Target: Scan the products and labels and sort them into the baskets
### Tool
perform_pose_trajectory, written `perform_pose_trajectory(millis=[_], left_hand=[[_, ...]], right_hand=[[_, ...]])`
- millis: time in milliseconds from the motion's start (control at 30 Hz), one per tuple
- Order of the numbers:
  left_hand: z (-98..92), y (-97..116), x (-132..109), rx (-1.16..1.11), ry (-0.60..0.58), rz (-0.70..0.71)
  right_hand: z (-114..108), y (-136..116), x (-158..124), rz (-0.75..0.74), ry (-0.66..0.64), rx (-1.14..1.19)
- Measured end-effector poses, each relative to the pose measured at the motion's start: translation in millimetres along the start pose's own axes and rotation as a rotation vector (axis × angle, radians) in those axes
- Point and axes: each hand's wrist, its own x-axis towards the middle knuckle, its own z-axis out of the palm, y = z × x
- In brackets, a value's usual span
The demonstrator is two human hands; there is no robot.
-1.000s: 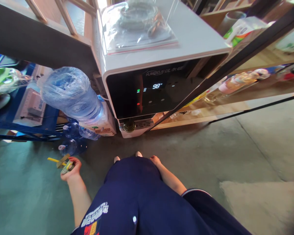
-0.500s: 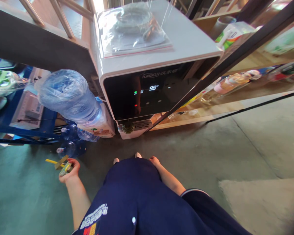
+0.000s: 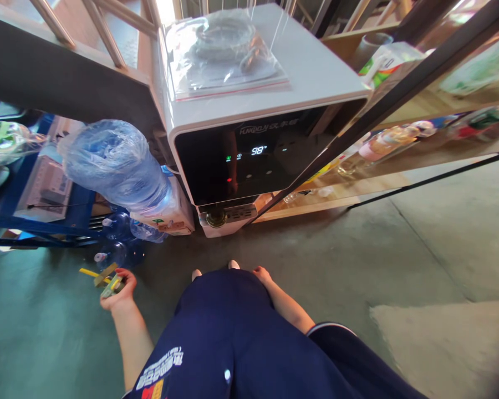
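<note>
On the left, my left hand (image 3: 123,289) is closed around a small greenish packet-like thing (image 3: 111,287) with yellow and brown parts. A thin yellow stick (image 3: 88,272) juts out from it to the left; its exact kind is too small to make out. My right hand (image 3: 263,274) hangs low beside the dark blue shirt (image 3: 228,321), its fingertips partly hidden by the cloth. Ahead stands a white water dispenser (image 3: 316,66) with a black front panel (image 3: 249,160) showing 98. A glass cup (image 3: 217,218) with dark contents sits on its drip tray (image 3: 241,212).
A clear bag with a coiled hose (image 3: 228,55) lies on the dispenser's top. To the left is a big blue water bottle (image 3: 112,160), with more bottles (image 3: 116,252) on the floor. Wooden shelves (image 3: 399,160) with bottles stand right, behind a dark metal post (image 3: 391,105).
The view has shifted very slightly. Both hands stay practically where they were, the left still holding the greenish thing.
</note>
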Motion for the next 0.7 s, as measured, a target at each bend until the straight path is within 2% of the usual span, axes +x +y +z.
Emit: perform_pose_trajectory(millis=[200,533,700], left_hand=[[1.9,0.6,12.5,0.024,-0.022,0.062],[0.0,8.5,31.0,0.062,-0.039,0.039],[2.1,6.6,26.8,0.051,-0.043,0.041]], right_hand=[[3.2,3.3,5.6,-0.009,-0.007,-0.011],[4.3,7.1,7.3,-0.013,-0.001,-0.011],[3.6,8.8,6.2,-0.021,0.003,-0.023]])
